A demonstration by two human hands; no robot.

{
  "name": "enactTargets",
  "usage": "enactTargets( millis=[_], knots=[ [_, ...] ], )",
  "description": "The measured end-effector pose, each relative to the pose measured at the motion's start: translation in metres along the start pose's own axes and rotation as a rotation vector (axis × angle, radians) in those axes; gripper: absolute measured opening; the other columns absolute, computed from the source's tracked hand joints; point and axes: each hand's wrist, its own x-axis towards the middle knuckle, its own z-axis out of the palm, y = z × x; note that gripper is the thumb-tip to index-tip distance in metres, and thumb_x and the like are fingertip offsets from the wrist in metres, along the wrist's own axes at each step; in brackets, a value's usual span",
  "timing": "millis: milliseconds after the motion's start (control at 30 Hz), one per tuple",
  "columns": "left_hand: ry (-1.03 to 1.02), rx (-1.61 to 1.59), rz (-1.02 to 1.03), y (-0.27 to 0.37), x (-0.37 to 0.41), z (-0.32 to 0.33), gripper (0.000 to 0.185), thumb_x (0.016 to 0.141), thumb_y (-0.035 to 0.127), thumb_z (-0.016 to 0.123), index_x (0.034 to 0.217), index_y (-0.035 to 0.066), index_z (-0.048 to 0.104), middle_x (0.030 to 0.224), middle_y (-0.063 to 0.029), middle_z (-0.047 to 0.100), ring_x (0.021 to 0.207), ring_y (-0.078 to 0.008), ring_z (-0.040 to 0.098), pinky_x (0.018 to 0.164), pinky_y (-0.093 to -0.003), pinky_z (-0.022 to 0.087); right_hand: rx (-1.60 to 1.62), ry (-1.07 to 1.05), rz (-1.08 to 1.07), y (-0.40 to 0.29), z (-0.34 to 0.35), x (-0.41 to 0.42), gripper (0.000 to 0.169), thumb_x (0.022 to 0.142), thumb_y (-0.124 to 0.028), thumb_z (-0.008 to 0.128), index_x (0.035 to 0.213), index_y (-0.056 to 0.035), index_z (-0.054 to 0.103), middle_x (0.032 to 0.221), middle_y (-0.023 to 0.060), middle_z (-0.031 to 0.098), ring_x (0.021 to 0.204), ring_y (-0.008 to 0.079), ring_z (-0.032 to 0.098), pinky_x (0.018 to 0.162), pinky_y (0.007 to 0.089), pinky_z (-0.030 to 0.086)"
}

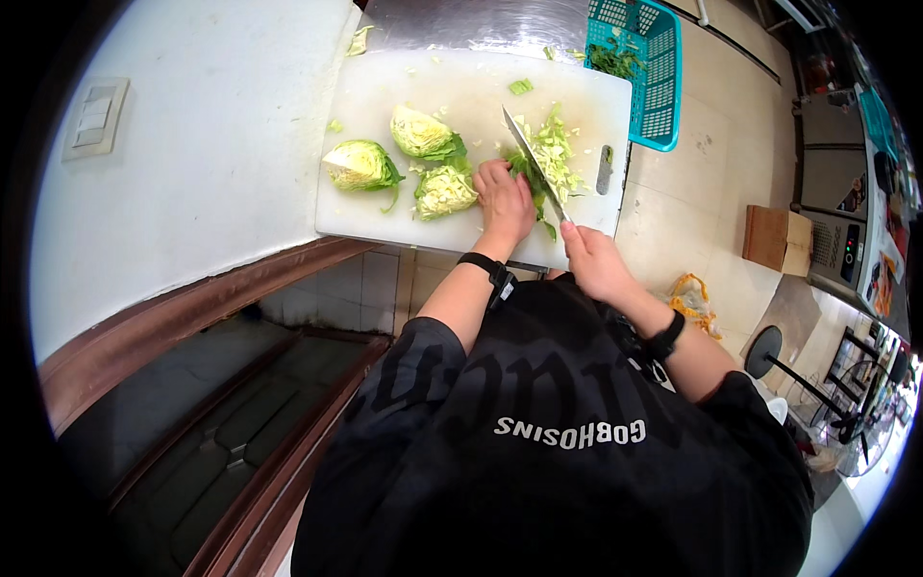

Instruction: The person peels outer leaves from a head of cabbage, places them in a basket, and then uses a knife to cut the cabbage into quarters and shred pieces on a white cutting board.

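My right hand (597, 261) grips the handle of a kitchen knife (532, 160), whose blade slants up and left over cut cabbage. Just left of the blade, my left hand (505, 202) presses with curled fingers on a green leafy piece of cabbage (520, 164), partly hidden by the fingers and blade. Shredded cabbage (554, 155) lies right of the knife. Further left on the white cutting board (461, 86) rest three cabbage wedges: one (360, 165) near the wall, one (425, 133) above, and one (445, 192) close beside my left hand.
A teal plastic basket (655, 86) with green leaves stands at the board's upper right. Behind the board is a metal surface (476, 25). A white wall (216, 144) borders it on the left. On the tiled floor to the right are a cardboard box (777, 240) and a plastic bag (694, 303).
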Motion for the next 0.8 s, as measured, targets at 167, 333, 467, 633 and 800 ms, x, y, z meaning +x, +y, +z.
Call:
enactTargets(
  millis=[167, 333, 467, 633, 800],
  knots=[
    [-0.020, 0.025, -0.039, 0.004, 0.001, 0.000, 0.031, 0.098, 0.012, 0.062, 0.121, -0.003, 0.047, 0.126, -0.0240, 0.049, 0.119, -0.0438, 0.046, 0.099, -0.0556, 0.041, 0.044, 0.085, -0.100, 0.016, 0.034, 0.049, 0.056, 0.112, -0.040, 0.046, 0.095, 0.0093, 0.068, 0.089, 0.0355, 0.068, 0.090, 0.0534, 0.067, 0.081, 0.0538, 0.053],
    [0.032, -0.013, 0.076, -0.005, 0.001, 0.001, 0.030, 0.098, 0.012, 0.062, 0.118, -0.004, 0.046, 0.122, -0.0256, 0.049, 0.116, -0.0446, 0.046, 0.100, -0.0557, 0.039, 0.187, 0.013, 0.107, -0.011, 0.014, 0.059, 0.060, 0.112, -0.044, 0.046, 0.089, 0.0070, 0.068, 0.070, 0.0214, 0.066, 0.068, 0.0338, 0.069, 0.067, 0.0459, 0.054],
    [0.067, -0.005, 0.078, -0.002, -0.001, 0.000, 0.027, 0.097, 0.010, 0.061, 0.114, -0.005, 0.046, 0.121, -0.0254, 0.048, 0.113, -0.0440, 0.045, 0.100, -0.0553, 0.037, 0.203, -0.042, 0.123, -0.016, -0.010, 0.018, 0.061, 0.113, -0.045, 0.047, 0.085, 0.0059, 0.065, 0.064, 0.0137, 0.062, 0.062, 0.0232, 0.065, 0.062, 0.0417, 0.052],
    [0.050, 0.023, 0.023, 0.001, -0.001, 0.000, 0.025, 0.097, 0.008, 0.061, 0.113, -0.005, 0.047, 0.121, -0.0253, 0.048, 0.112, -0.0435, 0.044, 0.099, -0.0547, 0.038, 0.022, -0.047, 0.016, 0.005, -0.001, 0.001, 0.060, 0.113, -0.043, 0.045, 0.088, 0.0074, 0.066, 0.073, 0.0255, 0.066, 0.073, 0.0398, 0.068, 0.072, 0.0483, 0.053],
    [0.053, 0.022, -0.013, 0.005, -0.001, 0.000, 0.023, 0.097, 0.008, 0.059, 0.113, -0.005, 0.048, 0.119, -0.0258, 0.049, 0.112, -0.0443, 0.045, 0.100, -0.0552, 0.037, 0.010, 0.017, -0.058, 0.027, 0.028, 0.037, 0.061, 0.113, -0.043, 0.044, 0.088, 0.0086, 0.067, 0.083, 0.0334, 0.067, 0.084, 0.0498, 0.067, 0.078, 0.0515, 0.053]
  ],
)
